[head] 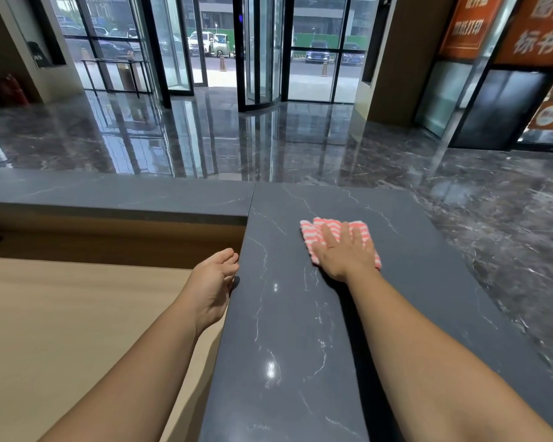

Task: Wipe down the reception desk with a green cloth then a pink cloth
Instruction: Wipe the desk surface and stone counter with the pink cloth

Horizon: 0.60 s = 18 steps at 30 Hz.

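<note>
Your reception desk top [288, 330] reads as dark grey stone with thin white veins. It is smooth with a satin sheen, and a few small bright glints show close to you. At 1 o'clock the pink cloth [313, 231] is soft fabric, striped pink and white, ribbed and matt. At 9 o'clock the lower work surface [61, 330] looks like pale wood grain, matt and even. At 12 o'clock the lobby floor [205, 138] is dark veined marble, polished mirror-glossy, and the revolving door [259, 59] is clear glass in dark metal frames.

Glossy dark marble floor [268, 138], glass revolving door [259, 49], orange signs [537, 27] at right, daylight, parked cars [316, 54] outside.
</note>
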Each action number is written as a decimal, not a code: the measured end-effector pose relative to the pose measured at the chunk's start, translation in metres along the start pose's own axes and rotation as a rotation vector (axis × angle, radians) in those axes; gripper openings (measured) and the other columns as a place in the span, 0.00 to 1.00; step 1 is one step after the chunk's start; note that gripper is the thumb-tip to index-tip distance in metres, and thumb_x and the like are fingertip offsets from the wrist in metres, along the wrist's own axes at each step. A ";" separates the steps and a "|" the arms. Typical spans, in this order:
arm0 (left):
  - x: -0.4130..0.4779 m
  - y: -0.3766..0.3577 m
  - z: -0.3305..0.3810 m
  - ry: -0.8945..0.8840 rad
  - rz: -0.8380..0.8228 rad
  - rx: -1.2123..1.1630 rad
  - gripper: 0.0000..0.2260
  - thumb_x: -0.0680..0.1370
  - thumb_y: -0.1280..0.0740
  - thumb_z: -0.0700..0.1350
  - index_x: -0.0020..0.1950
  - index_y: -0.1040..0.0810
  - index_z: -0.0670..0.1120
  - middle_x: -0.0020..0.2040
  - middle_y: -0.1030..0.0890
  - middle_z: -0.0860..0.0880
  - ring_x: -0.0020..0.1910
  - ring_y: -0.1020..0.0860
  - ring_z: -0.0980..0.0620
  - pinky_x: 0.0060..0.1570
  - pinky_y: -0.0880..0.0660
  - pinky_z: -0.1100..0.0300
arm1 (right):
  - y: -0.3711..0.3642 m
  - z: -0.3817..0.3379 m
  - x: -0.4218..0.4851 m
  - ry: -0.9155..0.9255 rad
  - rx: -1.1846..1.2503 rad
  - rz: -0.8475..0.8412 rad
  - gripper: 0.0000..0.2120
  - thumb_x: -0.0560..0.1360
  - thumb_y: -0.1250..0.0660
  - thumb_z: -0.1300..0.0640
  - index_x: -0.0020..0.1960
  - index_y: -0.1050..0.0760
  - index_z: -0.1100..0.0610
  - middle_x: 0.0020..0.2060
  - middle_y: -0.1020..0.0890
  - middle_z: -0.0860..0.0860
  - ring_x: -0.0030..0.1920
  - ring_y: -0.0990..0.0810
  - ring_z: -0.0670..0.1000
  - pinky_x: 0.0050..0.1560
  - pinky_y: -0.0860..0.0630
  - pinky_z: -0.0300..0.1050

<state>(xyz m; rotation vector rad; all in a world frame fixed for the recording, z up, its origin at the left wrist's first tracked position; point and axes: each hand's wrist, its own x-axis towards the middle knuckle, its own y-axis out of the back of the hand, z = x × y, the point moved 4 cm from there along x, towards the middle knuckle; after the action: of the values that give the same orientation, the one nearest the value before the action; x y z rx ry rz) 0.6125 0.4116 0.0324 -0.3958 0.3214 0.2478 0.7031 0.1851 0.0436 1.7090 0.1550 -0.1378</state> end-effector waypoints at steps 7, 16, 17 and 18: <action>-0.022 0.008 -0.003 0.060 -0.003 -0.114 0.22 0.80 0.40 0.33 0.74 0.36 0.39 0.69 0.28 0.42 0.64 0.25 0.48 0.58 0.28 0.57 | -0.004 -0.015 -0.007 -0.096 0.030 0.020 0.29 0.82 0.58 0.40 0.79 0.61 0.45 0.78 0.62 0.56 0.77 0.65 0.59 0.74 0.65 0.62; -0.036 0.013 -0.004 0.099 -0.020 -0.330 0.15 0.83 0.43 0.44 0.65 0.26 0.38 0.61 0.20 0.41 0.55 0.20 0.48 0.56 0.22 0.57 | -0.036 -0.157 -0.058 0.211 -0.029 0.015 0.28 0.83 0.57 0.42 0.80 0.59 0.48 0.78 0.62 0.58 0.77 0.65 0.63 0.73 0.67 0.65; -0.037 0.014 -0.004 0.094 -0.013 -0.371 0.15 0.83 0.43 0.45 0.64 0.25 0.38 0.58 0.19 0.41 0.52 0.18 0.48 0.52 0.21 0.56 | -0.038 -0.162 -0.062 0.250 -0.044 0.000 0.28 0.83 0.57 0.42 0.80 0.59 0.48 0.78 0.62 0.58 0.77 0.65 0.62 0.73 0.67 0.65; -0.037 0.014 -0.004 0.092 -0.001 -0.403 0.15 0.83 0.43 0.45 0.65 0.25 0.38 0.58 0.19 0.41 0.52 0.18 0.47 0.51 0.20 0.55 | -0.039 -0.163 -0.065 0.290 -0.057 -0.012 0.28 0.83 0.57 0.42 0.80 0.58 0.47 0.78 0.63 0.57 0.77 0.65 0.62 0.73 0.67 0.64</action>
<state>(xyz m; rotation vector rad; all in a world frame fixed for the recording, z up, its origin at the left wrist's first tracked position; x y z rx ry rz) 0.5729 0.4162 0.0369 -0.8067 0.3618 0.2944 0.6321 0.3506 0.0406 1.6644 0.3811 0.1059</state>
